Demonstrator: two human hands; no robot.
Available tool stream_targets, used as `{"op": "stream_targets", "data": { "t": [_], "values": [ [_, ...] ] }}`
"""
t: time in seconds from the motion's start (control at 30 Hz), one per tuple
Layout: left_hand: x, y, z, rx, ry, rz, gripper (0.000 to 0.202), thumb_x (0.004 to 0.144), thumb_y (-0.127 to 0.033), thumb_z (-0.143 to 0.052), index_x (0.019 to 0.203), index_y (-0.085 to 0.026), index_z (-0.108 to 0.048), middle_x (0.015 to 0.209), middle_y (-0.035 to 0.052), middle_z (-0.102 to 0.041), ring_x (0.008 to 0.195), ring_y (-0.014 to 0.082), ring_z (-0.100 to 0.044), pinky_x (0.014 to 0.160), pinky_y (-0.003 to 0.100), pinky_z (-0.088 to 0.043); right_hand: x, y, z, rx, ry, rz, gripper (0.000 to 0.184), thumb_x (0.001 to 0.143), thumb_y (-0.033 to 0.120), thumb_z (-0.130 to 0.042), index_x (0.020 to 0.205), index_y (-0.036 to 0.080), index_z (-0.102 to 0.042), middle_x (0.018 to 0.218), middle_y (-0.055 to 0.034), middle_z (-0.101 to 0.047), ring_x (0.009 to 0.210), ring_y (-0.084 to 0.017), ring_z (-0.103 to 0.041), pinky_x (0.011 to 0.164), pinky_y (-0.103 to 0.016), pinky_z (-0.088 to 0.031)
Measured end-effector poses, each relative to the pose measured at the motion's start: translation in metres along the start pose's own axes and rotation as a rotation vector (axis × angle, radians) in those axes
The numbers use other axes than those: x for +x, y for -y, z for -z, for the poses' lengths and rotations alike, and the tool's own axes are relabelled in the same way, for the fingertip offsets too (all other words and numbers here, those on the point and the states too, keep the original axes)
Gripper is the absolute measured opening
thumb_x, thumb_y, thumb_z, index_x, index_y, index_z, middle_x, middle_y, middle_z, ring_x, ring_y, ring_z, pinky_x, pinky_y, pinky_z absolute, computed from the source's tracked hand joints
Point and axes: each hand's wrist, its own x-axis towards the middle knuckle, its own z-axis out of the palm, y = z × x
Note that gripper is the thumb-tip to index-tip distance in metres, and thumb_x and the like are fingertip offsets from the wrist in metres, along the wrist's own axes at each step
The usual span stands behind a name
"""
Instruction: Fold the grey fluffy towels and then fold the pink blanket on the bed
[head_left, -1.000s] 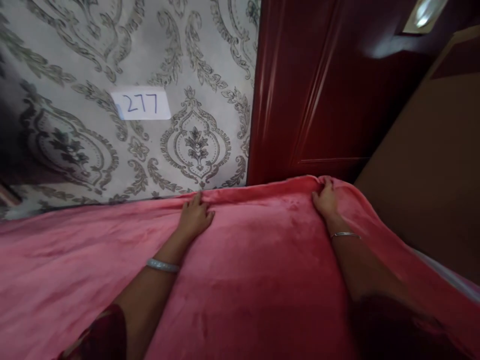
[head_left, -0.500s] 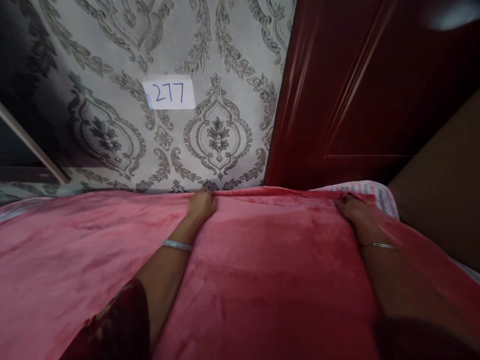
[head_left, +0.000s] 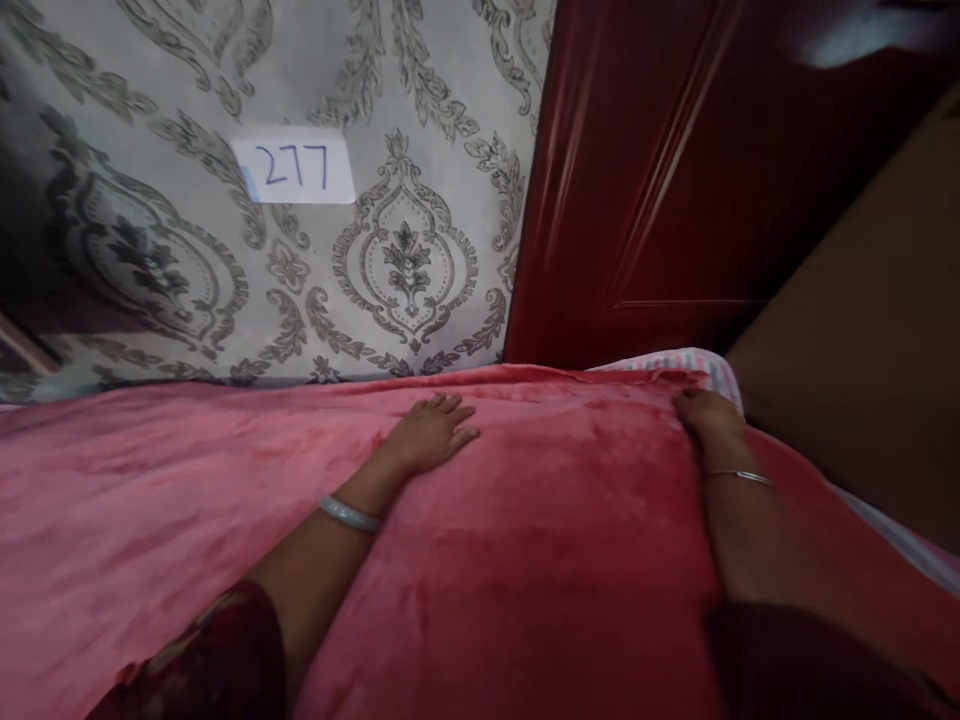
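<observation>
A pink plush blanket (head_left: pixel 555 540) covers the surface before me, its far edge running along the wall. My left hand (head_left: pixel 431 432) lies flat on it with the fingers spread, a little short of that edge. At the blanket's far right corner, my right hand (head_left: pixel 709 418) is closed on the fabric; its fingertips are partly hidden. Beyond the corner, a striped pink, white and grey cloth (head_left: pixel 716 370) shows from underneath.
Grey patterned wallpaper (head_left: pixel 409 260) rises behind the blanket, with a white paper label (head_left: pixel 296 168) marked 277. A dark red panelled door or cabinet (head_left: pixel 660 200) stands at the right, beside a brown surface (head_left: pixel 862 350).
My left hand has let go of the far edge and now rests flat, slightly nearer and to the right. My right hand stays at the corner. The view has shifted slightly right.
</observation>
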Motion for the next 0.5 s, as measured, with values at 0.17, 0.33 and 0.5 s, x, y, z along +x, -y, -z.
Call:
{"op": "stream_targets", "data": {
  "t": [0.17, 0.33, 0.5],
  "values": [
    [0.003, 0.002, 0.004, -0.012, -0.084, -0.08, 0.052, 0.101, -0.053, -0.04, 0.134, -0.022, -0.065, 0.14, 0.0127, -0.063, 0.138, 0.0296, -0.051, 0.116, 0.047, -0.038, -0.005, 0.008, 0.01, -0.079, -0.075, -0.277, 0.046, 0.09, 0.026, -0.047, 0.124, 0.006, -0.069, 0.123, -0.0314, -0.065, 0.128, -0.043, -0.054, 0.099, -0.06, -0.048],
    [0.006, 0.0, 0.008, -0.007, -0.121, -0.106, 0.05, 0.1, -0.052, -0.04, 0.121, -0.02, -0.072, 0.127, 0.0129, -0.07, 0.125, 0.0302, -0.06, 0.11, 0.047, -0.045, -0.001, 0.004, 0.011, -0.073, -0.143, -0.294, 0.042, 0.088, 0.022, -0.052, 0.12, 0.003, -0.071, 0.116, -0.0333, -0.066, 0.12, -0.043, -0.06, 0.095, -0.059, -0.05],
    [0.007, 0.0, 0.01, 0.019, -0.097, -0.1, 0.053, 0.099, -0.052, -0.038, 0.125, -0.018, -0.07, 0.129, 0.0142, -0.069, 0.125, 0.0318, -0.059, 0.108, 0.049, -0.046, -0.003, 0.005, 0.015, -0.069, -0.227, -0.213, 0.045, 0.097, 0.021, -0.038, 0.126, 0.004, -0.068, 0.127, -0.0312, -0.061, 0.123, -0.039, -0.059, 0.098, -0.053, -0.05]
  ]
}}
